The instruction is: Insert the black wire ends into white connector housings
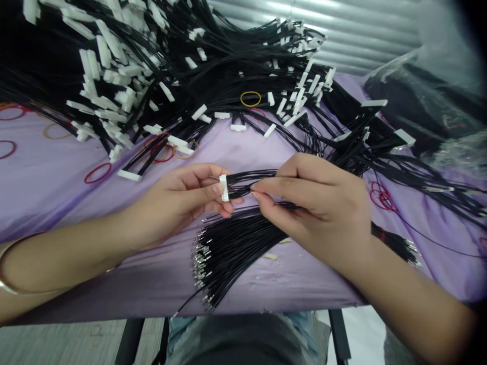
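Between the thumb and fingers of my left hand [198,190] is a white connector housing [224,188], with several black wires [251,175] running out of it to the right. My right hand [315,197] pinches a thin black wire close to the housing, thumb against forefinger. Whether that wire's tip is inside the housing cannot be made out. Just below both hands, a fanned bundle of loose black wires [239,248] lies on the cloth. Its bare metal terminals [201,258] point left, and my right hand covers part of its upper end.
A large heap of black cables with white connectors [110,114] fills the back of the purple cloth [152,289]. Rubber bands, one red [97,173] and one yellow [250,98], lie around. Another terminal-ended bundle [395,243] sits right. Clear plastic bags [456,157] are at far right.
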Tool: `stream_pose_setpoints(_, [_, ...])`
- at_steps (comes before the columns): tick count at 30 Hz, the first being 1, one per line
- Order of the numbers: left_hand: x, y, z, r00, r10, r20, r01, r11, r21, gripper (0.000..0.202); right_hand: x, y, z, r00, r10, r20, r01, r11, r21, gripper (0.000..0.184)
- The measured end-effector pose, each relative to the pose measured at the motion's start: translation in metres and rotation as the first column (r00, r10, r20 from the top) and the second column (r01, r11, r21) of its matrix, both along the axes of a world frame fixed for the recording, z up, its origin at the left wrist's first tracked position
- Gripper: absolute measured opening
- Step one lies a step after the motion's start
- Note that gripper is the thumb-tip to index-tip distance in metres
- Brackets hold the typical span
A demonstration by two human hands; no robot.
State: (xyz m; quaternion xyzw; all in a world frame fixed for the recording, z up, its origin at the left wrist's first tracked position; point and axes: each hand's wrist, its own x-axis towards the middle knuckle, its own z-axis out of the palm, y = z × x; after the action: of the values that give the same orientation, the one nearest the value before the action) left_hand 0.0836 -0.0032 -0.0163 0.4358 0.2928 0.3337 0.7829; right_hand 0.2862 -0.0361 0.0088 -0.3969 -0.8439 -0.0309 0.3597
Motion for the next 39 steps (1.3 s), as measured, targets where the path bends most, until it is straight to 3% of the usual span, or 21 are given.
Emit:
stream_pose_setpoints(18, [-0.001, 0.001, -0.001, 1.000, -0.009, -0.017, 0.008, 1.000, -0.021, 0.011, 0.000, -0.001, -0.003, 0.999, -0.028, 0.041, 0.028, 1.000, 0.009, 0.011])
stream_pose_setpoints(28, [-0.003, 0.003, -0.002, 0.999, -0.028, 0.017, 0.029, 0.999, -0.039, 0.012, -0.004, 0.009, -0.019, 0.995, 0.071, -0.072, -0.073, 0.997, -0.024, 0.009])
stream_pose_setpoints(32, [-0.004, 0.000, 0.002, 0.997, 0.032, 0.068, -0.028, 0.998, -0.055, 0.030, -0.001, 0.007, -0.008, 0.998, 0.017, -0.057, -0.014, 0.998, 0.056, 0.007])
stream_pose_setpoints(35, [-0.004, -0.002, 0.007, 0.989, 0.084, 0.123, -0.084, 0.996, -0.007, 0.027, 0.000, -0.002, 0.006, 0.996, -0.070, -0.063, 0.079, 0.985, 0.151, 0.018])
stream_pose_setpoints(37, [-0.003, -0.002, 0.008, 0.989, 0.085, 0.121, -0.090, 0.996, 0.030, 0.026, -0.003, -0.008, 0.005, 0.999, 0.024, -0.021, -0.022, 0.995, 0.093, 0.010])
stream_pose_setpoints(39, [-0.003, 0.000, 0.007, 0.991, 0.117, 0.068, -0.122, 0.990, 0.072, 0.031, -0.007, -0.010, -0.003, 0.987, 0.139, 0.078, -0.130, 0.985, -0.110, 0.005])
